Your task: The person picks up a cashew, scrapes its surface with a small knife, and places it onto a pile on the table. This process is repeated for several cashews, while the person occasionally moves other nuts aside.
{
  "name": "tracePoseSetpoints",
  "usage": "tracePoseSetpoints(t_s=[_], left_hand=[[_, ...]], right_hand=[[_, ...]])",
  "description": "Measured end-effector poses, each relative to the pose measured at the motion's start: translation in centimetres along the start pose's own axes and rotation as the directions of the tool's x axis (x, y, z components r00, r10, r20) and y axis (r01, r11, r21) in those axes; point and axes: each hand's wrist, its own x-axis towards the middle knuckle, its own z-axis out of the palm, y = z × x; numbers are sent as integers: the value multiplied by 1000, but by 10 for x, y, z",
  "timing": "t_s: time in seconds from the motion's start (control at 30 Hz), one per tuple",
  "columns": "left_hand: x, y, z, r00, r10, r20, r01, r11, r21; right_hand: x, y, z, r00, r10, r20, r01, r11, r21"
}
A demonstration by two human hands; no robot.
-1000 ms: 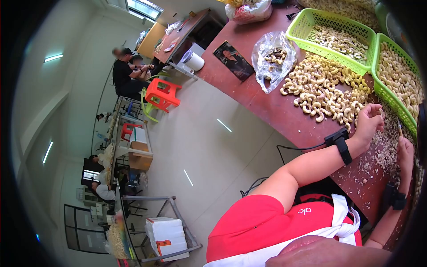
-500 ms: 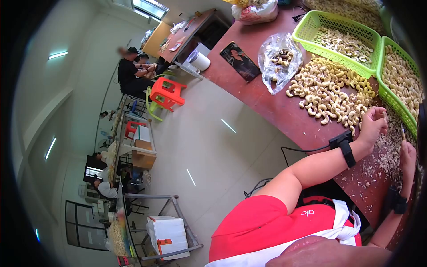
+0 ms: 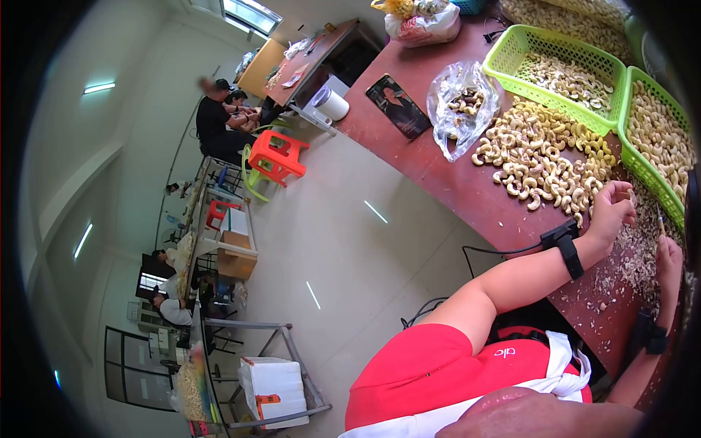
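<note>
My left hand (image 3: 612,212) is closed in a pinch at the edge of a pile of cashew nuts (image 3: 544,157), with what looks like a cashew at its fingertips, partly hidden. Wrapped round the light handle of a small thin knife (image 3: 661,223), my right hand (image 3: 668,257) is closed just below it, the blade pointing toward the green baskets. Under and between both hands lie scraps of peeled skin and crumbs (image 3: 634,252) on the reddish-brown table (image 3: 394,157).
Two green plastic baskets, one upper (image 3: 504,62) and one at the right (image 3: 629,139), hold cashews. A clear plastic bag (image 3: 442,124) with darker nuts and a phone (image 3: 396,106) lie beyond the pile. Red stool (image 3: 277,157) and other people (image 3: 219,124) are across the room.
The view has shifted slightly, so the table things appear a little lower. Both hands keep nearly the same place and grip.
</note>
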Motion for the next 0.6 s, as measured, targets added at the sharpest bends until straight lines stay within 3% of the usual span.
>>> tracePoseSetpoints(t_s=[0.6], left_hand=[[1, -2, -1, 1000, -10, 6, 10, 1000, -18]], right_hand=[[-2, -6, 0, 1000, 11, 6, -11, 1000, -29]])
